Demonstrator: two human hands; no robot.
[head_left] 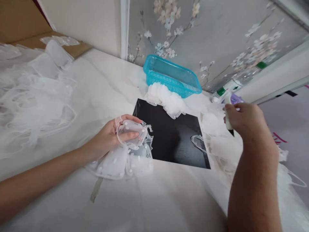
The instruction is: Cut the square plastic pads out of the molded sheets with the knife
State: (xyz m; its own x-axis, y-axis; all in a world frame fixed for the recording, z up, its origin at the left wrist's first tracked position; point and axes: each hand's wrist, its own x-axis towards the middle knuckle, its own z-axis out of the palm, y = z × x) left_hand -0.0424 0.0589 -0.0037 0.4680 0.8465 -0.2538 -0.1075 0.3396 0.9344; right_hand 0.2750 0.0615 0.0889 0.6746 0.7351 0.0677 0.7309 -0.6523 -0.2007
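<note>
My left hand (pixel 118 133) pinches a translucent plastic piece (pixel 132 126) with a rounded outline, small round bumps and a thin ragged rim. It is above the left edge of a black mat (pixel 169 138). Below this hand, more translucent pieces (pixel 113 164) lie overlapping on the white table. My right hand (pixel 248 120) is raised at the right, closed around a white-handled knife (pixel 228 117) whose dark, slanted tip points down. On the mat's right side lies a loose ring of clear trimmed edging (pixel 199 142).
A blue plastic basket (pixel 172 75) stands at the back by the flowered wall. Rounded pieces (pixel 166 98) are heaped before it. A large translucent pile (pixel 38 100) covers the left; strips and scraps (pixel 224 151) lie right. A bottle (pixel 229 87) lies behind my right hand.
</note>
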